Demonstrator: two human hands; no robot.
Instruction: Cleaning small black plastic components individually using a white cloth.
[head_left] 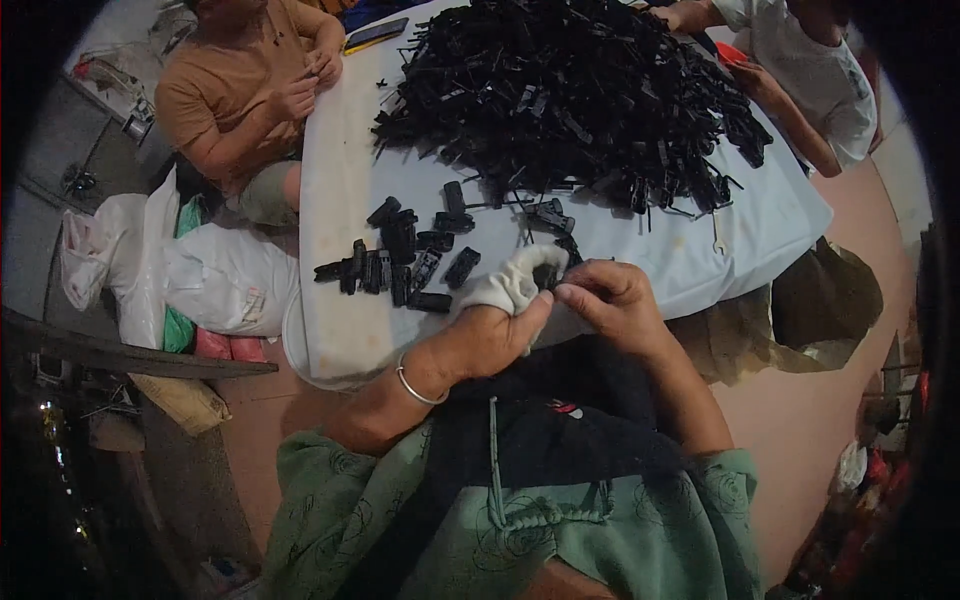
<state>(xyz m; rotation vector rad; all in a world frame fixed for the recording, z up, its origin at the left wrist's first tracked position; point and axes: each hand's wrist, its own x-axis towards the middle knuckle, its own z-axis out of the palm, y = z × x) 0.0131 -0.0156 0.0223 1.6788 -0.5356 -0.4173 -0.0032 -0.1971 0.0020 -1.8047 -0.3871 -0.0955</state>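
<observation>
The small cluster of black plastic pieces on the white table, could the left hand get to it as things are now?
Probably yes. The cluster of black pieces lies just beyond the left hand on the table with nothing between, though that hand grips a white cloth.

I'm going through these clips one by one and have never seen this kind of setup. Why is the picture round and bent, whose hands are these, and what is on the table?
There is no machine here. The single picture comes from a wide-angle camera worn on a person's head, looking down, so straight edges curve near the rim. The forearms rising from the lower edge belong to the wearer. The left hand, with a bangle on its wrist, holds a white cloth. The right hand pinches a small black part against that cloth. In front is a table with a white cover. A big heap of black plastic pieces lies on it, and a smaller group of black parts lies nearer the wearer. Two other people sit at the far side, one in an orange shirt and one in a white shirt. White bags lie on the floor at the left.
</observation>
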